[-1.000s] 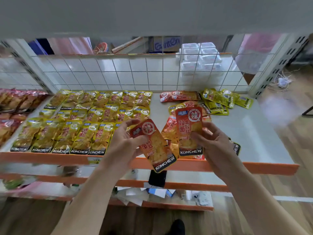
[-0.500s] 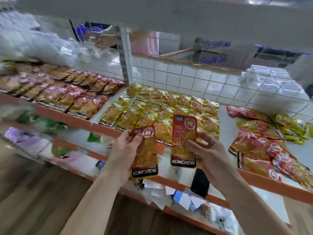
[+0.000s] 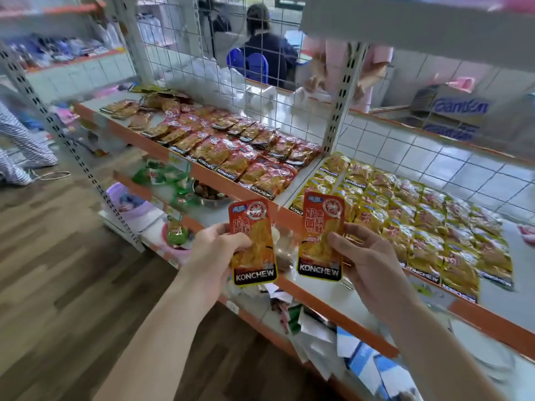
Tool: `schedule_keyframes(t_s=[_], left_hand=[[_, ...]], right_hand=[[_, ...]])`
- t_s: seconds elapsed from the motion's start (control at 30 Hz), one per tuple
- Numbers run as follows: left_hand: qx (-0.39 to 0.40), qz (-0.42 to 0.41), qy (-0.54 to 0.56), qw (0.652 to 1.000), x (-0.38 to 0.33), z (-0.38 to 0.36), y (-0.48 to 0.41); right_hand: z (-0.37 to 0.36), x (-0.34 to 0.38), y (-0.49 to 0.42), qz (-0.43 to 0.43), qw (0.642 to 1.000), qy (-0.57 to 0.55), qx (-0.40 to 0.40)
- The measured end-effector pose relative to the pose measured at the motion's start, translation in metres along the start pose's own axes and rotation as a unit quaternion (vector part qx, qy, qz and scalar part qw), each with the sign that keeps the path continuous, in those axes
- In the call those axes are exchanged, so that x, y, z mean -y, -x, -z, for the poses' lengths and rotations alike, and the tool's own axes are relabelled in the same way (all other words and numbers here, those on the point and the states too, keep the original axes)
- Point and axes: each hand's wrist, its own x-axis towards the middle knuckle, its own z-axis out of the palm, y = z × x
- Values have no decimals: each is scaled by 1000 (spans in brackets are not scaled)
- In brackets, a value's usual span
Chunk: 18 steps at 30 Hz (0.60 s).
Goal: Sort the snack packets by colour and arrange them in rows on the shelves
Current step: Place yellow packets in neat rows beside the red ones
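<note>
Item 1: left hand (image 3: 214, 251), pinching a red KONCHEW snack packet (image 3: 257, 244) by its left edge, thumb lying across the front, fingers curling behind. The packet is standing upright, label facing the camera, hanging in the air in front of the shelving.

Item 2: right hand (image 3: 373, 261), pinching a second red KONCHEW packet (image 3: 317, 241) by its right edge, thumb on the front. This one is also standing upright, just beside the first and not touching it.

Item 3: rows of red packets (image 3: 237, 151), lying overlapped on the left shelf bay (image 3: 144, 141), well beyond the hands.

Item 4: rows of yellow packets (image 3: 411, 227), lying on the right shelf bay (image 3: 486, 324), near the right hand.

Item 5: perforated upright post (image 3: 344, 91), dividing the two bays; wire mesh panel (image 3: 202, 53) standing behind the red rows.

Item 6: green packets (image 3: 162, 175) and a metal bowl (image 3: 211, 195), sitting on the lower shelf.

Item 7: seated person (image 3: 269, 59), showing through the mesh; cardboard box (image 3: 451, 108) sitting at the far right; wooden floor (image 3: 58, 256) running beneath.
</note>
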Motion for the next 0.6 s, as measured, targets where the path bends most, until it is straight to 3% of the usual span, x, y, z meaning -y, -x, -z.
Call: schedule_keyframes(t_s=[0.6], left_hand=[[-60, -20, 26, 998, -50, 79, -79]], right_hand=[[-111, -15, -81, -6, 998, 20, 65]])
